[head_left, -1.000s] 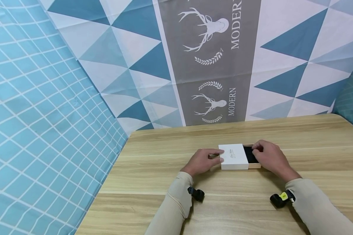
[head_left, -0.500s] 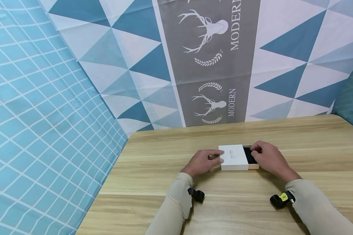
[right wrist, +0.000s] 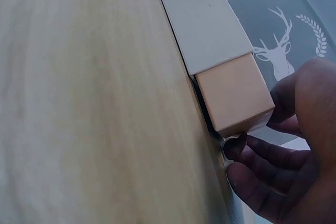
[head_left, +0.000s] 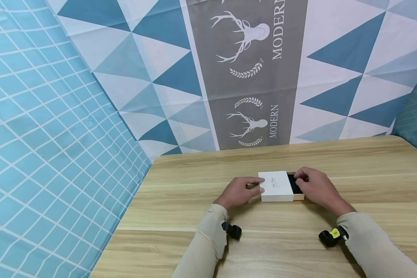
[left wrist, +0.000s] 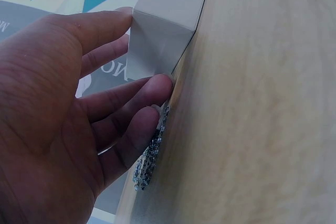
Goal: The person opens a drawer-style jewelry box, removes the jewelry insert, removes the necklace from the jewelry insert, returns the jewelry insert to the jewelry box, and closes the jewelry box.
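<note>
A white slide-out box (head_left: 276,187) with small dark lettering lies on the table in the head view. Its peach-sided drawer (head_left: 299,197), black inside, projects a little from the right end. My left hand (head_left: 237,190) holds the sleeve's left end, thumb and finger at its edge. In the left wrist view the curled lower fingers (left wrist: 142,129) sit at the foot of that end. My right hand (head_left: 317,186) holds the drawer's right end, its fingertips over the black interior. The right wrist view shows bent fingers (right wrist: 262,166) beside the peach drawer end. What the drawer contains is hidden.
The wood-grain table (head_left: 264,251) spans the area. A silvery glittering strip (left wrist: 149,156) appears beside the left fingers; its kind is unclear. Patterned cloth (head_left: 250,77) hangs behind, and blue checked cloth (head_left: 48,127) borders the left. Black cameras (head_left: 233,230) sit on the wrists.
The drawer has slid slightly left into the white sleeve, and my right hand has moved left with it. My left hand and the sleeve have stayed in place.
</note>
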Tool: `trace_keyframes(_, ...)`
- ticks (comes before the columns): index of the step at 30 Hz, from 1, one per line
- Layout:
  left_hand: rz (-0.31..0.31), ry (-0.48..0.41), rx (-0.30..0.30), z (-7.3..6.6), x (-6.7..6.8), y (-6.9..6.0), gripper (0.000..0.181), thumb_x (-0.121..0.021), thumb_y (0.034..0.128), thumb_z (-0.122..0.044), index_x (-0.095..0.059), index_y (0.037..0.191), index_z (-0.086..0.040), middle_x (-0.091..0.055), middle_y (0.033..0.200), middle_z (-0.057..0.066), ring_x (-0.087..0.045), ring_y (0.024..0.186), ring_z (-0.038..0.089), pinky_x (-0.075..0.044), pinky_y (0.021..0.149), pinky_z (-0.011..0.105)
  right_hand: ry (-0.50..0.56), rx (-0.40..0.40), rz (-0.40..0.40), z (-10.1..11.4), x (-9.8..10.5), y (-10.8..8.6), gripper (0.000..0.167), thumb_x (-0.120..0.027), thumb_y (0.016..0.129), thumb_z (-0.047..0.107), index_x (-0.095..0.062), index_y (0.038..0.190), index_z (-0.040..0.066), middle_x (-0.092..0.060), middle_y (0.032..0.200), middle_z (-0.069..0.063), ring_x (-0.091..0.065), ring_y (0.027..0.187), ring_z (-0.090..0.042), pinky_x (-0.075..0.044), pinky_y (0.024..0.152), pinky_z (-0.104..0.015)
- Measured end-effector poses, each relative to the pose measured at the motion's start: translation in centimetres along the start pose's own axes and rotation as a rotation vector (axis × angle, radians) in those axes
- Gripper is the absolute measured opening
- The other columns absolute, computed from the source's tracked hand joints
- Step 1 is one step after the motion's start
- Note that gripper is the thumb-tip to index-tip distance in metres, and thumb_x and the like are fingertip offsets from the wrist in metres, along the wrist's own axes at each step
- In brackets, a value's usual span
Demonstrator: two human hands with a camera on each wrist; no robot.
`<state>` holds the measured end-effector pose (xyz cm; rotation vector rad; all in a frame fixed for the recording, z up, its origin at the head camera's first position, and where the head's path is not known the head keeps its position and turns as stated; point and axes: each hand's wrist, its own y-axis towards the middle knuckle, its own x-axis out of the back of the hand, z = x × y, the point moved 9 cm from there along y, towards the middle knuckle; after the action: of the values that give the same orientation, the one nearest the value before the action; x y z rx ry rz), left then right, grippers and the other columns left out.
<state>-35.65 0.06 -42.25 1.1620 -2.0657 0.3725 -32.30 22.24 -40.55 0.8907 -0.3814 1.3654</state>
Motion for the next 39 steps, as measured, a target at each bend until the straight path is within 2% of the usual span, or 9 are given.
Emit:
trace_keyframes(8, 0.000, -0.002, 0.004, 0.05, 0.02, 0.02, 0.036, -0.068, 0.0955, -0.042, -0.068, 0.130, -0.034, -0.064, 0.129, -0.015, -0.062, 0.111, 0.005, -0.048, 0.091, 0.025, 0.016, 0.010, 0.024, 0.23, -0.16, -0.07, 0.018, -0.055, 0.096, 0.007, -0.068, 0.108, 0.001, -0.068, 0.105, -0.016, -0.061, 0.094, -0.030, -0.048, 0.079, -0.047)
trace_keyframes(39, 0.003, 0.005, -0.005, -0.02, 0.05, 0.06, 0.036, -0.068, 0.0953, -0.042, -0.069, 0.130, -0.034, -0.064, 0.129, -0.013, -0.062, 0.109, 0.005, -0.048, 0.089, 0.025, 0.039, 0.011, 0.059, 0.13, -0.74, 0.04, 0.019, -0.055, 0.098, 0.009, -0.067, 0.112, 0.002, -0.067, 0.106, -0.013, -0.060, 0.093, -0.027, -0.047, 0.078, -0.044)
